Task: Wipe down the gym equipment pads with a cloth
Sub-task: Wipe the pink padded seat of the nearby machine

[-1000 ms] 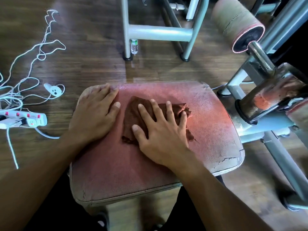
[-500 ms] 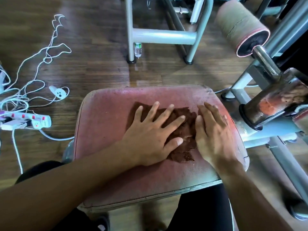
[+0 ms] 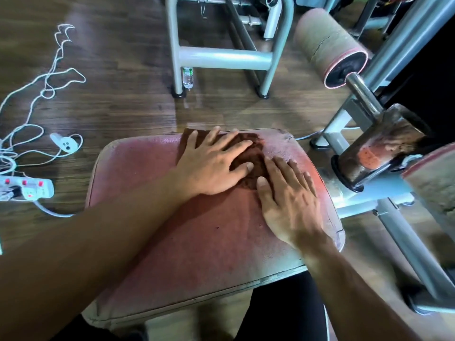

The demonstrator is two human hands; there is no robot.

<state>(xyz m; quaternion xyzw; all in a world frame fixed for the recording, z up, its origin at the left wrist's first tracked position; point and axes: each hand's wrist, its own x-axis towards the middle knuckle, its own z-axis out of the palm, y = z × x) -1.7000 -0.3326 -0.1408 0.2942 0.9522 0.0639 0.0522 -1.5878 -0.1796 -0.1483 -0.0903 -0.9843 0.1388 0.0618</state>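
A worn red seat pad [image 3: 197,242] lies in front of me, cracked along its right edge. A dark brown cloth [image 3: 254,150] is spread on the pad's far middle. My left hand [image 3: 211,166] presses flat on the cloth with fingers spread, covering most of it. My right hand [image 3: 288,200] rests flat on the pad's right side, with its thumb and index finger at the cloth's near right edge. Both of my forearms reach across the pad.
A cylindrical roller pad [image 3: 327,45] on a steel bar juts out at the upper right, above a rusty bracket [image 3: 381,148]. A grey metal frame [image 3: 221,57] and a small bottle [image 3: 188,78] stand beyond the pad. A power strip [image 3: 32,189] and white cables [image 3: 37,94] lie on the floor at left.
The cloth passed from under my right hand to under my left hand. My left hand then pushed it toward the pad's far edge, and my right hand moved to the right side.
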